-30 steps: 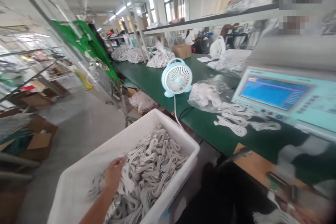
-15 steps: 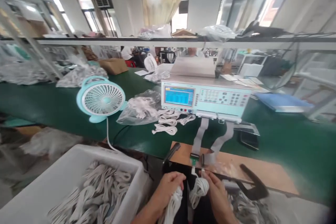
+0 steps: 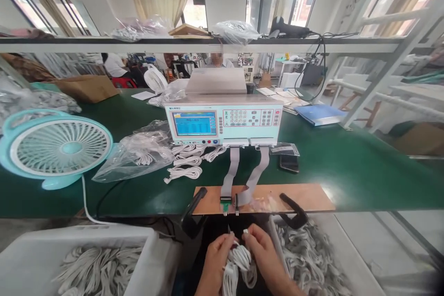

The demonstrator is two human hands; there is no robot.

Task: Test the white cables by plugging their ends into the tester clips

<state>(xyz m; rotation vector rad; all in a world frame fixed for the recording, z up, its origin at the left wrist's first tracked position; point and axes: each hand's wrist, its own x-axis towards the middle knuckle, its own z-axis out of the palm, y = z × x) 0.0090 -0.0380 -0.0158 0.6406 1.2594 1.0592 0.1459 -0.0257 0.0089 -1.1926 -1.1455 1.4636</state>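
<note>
My left hand (image 3: 217, 256) is closed around a coiled white cable (image 3: 229, 280) below the table's front edge. My right hand (image 3: 265, 254) pinches a small white plug (image 3: 246, 231) between thumb and fingers. A second white coil hangs between the hands, overlapping the first, so where one ends and the other begins is hard to tell. Just beyond my fingers, apart from the plug, a green circuit board (image 3: 225, 206) and a smaller dark connector (image 3: 237, 203) sit at the edge of a wooden board (image 3: 298, 194). Grey ribbon cables (image 3: 257, 173) run from them to a bench tester (image 3: 224, 120) with a lit screen.
Black clamps (image 3: 194, 210) grip the wooden board at both ends. White bins (image 3: 152, 249) of coiled cables stand at left and right. On the green table are a turquoise fan (image 3: 71, 148), a plastic bag (image 3: 138, 150), loose coils (image 3: 185, 173), a dark phone (image 3: 289, 163) and a blue folder (image 3: 321, 113).
The view has swung right. My right hand and its plug have come away from the fixture connectors toward me, and both hands are now closer together.
</note>
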